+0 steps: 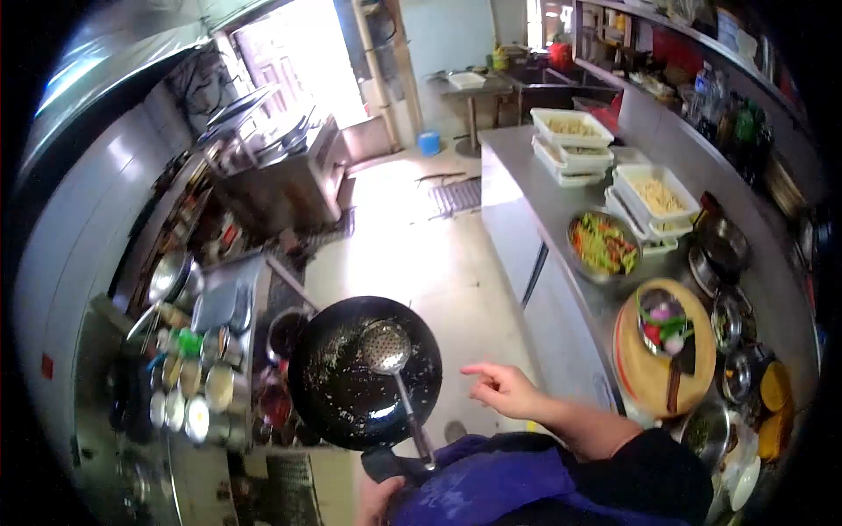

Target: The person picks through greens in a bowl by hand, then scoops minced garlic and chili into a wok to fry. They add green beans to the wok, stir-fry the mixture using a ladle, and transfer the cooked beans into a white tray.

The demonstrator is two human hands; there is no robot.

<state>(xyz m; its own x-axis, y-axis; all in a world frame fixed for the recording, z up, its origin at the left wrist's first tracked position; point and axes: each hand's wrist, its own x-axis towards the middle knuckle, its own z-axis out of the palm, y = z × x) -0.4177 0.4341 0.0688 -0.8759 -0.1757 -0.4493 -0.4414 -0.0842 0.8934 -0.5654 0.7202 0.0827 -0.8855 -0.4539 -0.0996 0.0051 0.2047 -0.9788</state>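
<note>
A black wok (338,408) with an oily inside and small scraps of food is held out in front of me, over the floor. My left hand (377,498) is low at the wok's near side, closed at its handle, with a dark cloth or grip (386,465) there; most of the fingers are hidden. A perforated skimmer (386,348) rests in the wok, its handle pointing back toward my purple apron (487,486). My right hand (507,391) is to the right of the wok with nothing in it, forefinger stretched out and the others loosely bent.
On the right counter (517,167) stand white food tubs (572,128), a bowl of sliced vegetables (605,244) and a round chopping board (645,386) with a cleaver (684,359). Seasoning containers (219,387) crowd the left side. Pale floor (421,254) runs between.
</note>
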